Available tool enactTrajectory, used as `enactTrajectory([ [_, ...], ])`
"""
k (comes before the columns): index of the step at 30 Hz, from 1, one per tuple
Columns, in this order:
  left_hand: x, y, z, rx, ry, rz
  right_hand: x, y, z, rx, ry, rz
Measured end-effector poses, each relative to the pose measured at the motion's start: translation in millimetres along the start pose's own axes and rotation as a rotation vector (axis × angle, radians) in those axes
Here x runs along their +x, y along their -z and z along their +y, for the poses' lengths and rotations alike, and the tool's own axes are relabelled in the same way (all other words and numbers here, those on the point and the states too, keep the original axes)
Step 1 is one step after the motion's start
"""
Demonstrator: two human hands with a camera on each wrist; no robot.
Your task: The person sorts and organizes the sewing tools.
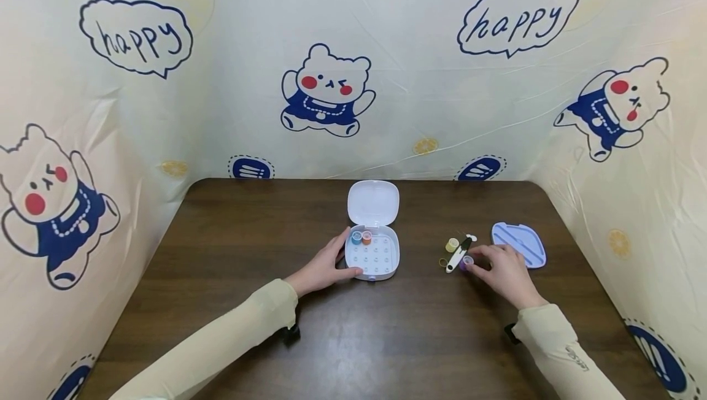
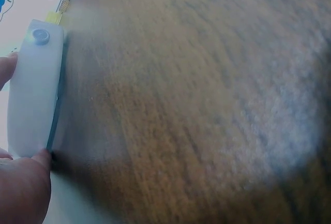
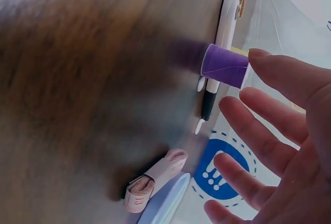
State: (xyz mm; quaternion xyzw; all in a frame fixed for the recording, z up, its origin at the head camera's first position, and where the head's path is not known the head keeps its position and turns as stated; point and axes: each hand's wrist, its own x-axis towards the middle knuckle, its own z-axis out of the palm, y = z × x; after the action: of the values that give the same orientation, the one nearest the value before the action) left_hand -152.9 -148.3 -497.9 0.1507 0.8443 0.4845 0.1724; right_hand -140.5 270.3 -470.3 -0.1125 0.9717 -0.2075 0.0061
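Observation:
My left hand grips the near left corner of an open white sewing box, fingers along its side and thumb at the front. Inside, a blue thread spool and an orange thread spool stand on pegs in the back left. The left wrist view shows the box's front with its round clasp. Over to the right, my right hand pinches a purple thread spool at its upper rim between thumb and forefinger, other fingers spread. The spool is upright, close over the tabletop.
Beside the purple spool lie a slim white-and-black tool, a gold thimble and a yellow thread spool. A pale blue tray and a rolled pink tape measure sit near my right hand. A printed curtain surrounds the table.

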Motion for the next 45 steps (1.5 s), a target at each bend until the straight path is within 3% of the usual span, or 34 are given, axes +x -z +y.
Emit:
enactTrajectory([
  [29,0.5,1.1,-0.6,0.013,0.009,-0.014,1.2,-11.0,4.4,0.003,0.000,0.003],
  [45,1.5,0.3,-2.7,-0.004,-0.001,-0.007,1.9,0.7,-6.7,-0.011,0.039,0.004],
])
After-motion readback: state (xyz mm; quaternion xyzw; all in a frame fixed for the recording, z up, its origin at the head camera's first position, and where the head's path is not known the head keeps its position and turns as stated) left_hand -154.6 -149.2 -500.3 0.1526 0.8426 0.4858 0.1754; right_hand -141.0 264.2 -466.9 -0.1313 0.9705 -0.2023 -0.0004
